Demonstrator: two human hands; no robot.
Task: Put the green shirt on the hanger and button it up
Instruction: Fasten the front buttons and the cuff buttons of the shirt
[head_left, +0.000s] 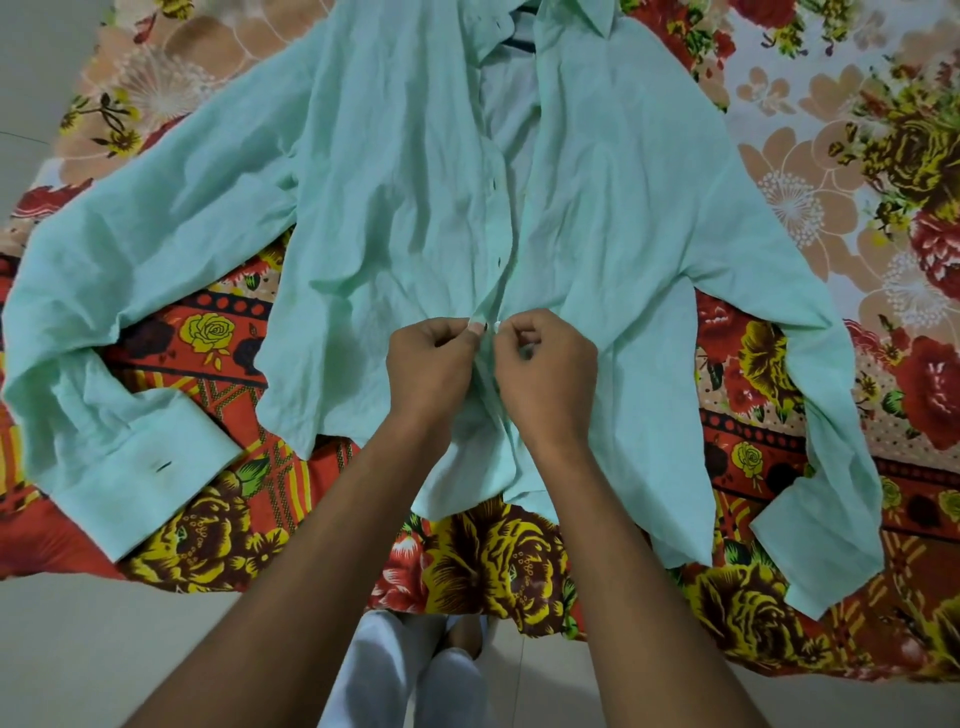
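Green shirt (415, 208) is lying front-up on the floral bedsheet (857, 156), its placket running lengthwise away from the person, where the left hand (434, 364) and right hand (545, 364) are pinching its two edges together.

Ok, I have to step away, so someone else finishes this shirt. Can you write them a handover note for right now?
Left hand: pinching the left placket edge.
Right hand: pinching the right edge, low on the front.
Green shirt: face up, sleeves spread, on the floral bedsheet.
Hanger: dark bar visible inside the collar.
Done: hanger appears in.
Left: front is open above the hands; button upward.
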